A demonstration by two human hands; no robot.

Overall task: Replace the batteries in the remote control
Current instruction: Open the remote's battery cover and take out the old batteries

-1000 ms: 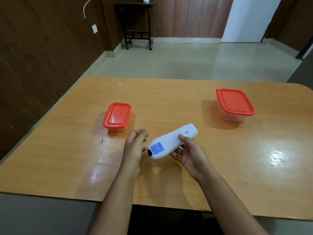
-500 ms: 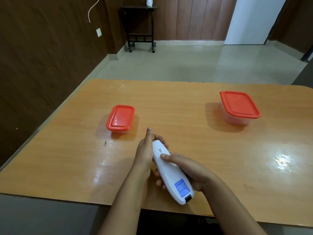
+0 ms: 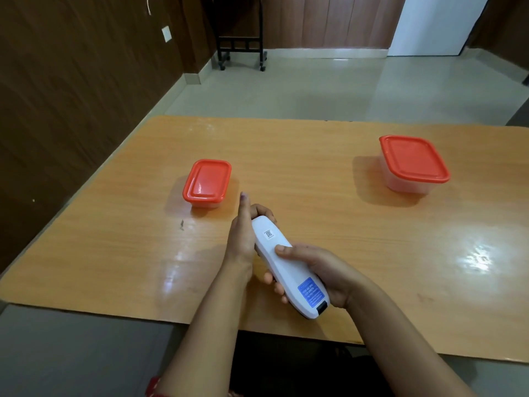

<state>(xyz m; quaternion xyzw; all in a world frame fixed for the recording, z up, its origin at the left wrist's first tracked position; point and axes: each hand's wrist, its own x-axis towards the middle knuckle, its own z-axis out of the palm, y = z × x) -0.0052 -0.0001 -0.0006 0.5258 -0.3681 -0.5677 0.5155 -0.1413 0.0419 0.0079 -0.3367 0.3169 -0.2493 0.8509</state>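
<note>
Both hands are on the remote control (image 3: 282, 260) now, back side up, held over the table (image 3: 329, 213) close to its near edge, roughly midway along it. The right hand (image 3: 317, 270) cradles the lower half from underneath, fingers curled beneath and the thumb laid across the white back. The left hand (image 3: 243, 233) is wrapped around the far end, index finger sticking out straight past the tip, the others tucked round the body. So both grips are closed on the remote, snug rather than clenched.

The cover looks unopened (no seam gap or battery shows from here), so this reads as the opening step. To do it well, I'd say: keep the right hand as the anchor and press down on the battery cover with a thumb while sliding it along the length of the body, not prying upward. Which way the cover slides cannot be told from this view; the blue label (image 3: 310, 292) and the dark notch at the near end may be a clue.

Two red-lidded boxes wait, both shut: the small container (image 3: 207, 183) toward the left edge, the larger container (image 3: 413, 163) toward the far right corner. Contents are not visible. Work low over the tabletop so a popped cover or loose cell lands there rather than on the floor.
</note>
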